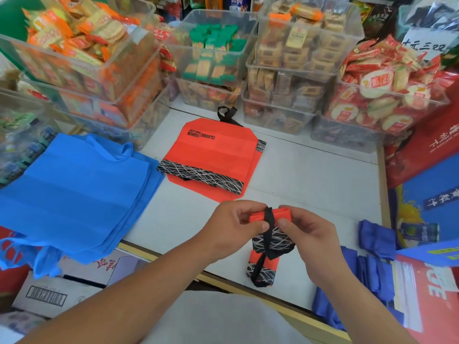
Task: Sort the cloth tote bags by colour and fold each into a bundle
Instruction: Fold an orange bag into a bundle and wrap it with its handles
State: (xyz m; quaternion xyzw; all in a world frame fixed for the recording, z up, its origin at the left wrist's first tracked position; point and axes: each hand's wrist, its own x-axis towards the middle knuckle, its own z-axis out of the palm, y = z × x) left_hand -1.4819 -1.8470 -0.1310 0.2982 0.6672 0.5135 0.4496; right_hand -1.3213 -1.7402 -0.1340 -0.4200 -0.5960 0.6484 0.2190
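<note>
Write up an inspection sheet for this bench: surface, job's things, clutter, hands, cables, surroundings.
Surface: white tabletop, pale wooden front edge.
Job's things: red cloth bundle with black scribbled band, black strap round it; flat red tote bags mid-table; flat blue tote bags left; dark blue folded bundles right.
Clutter: barcoded cardboard box below the left edge.
Hands: left hand and right hand both grip the bundle's top.
Cables: nothing seen.
Surroundings: clear plastic bins of packaged snacks behind.

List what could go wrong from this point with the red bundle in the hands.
1. The black strap is only pinched by the left hand and right hand; a slip could let the red tote bundle unroll.
2. The blue tote stack overhangs the front edge of the table and might slide off.
</note>
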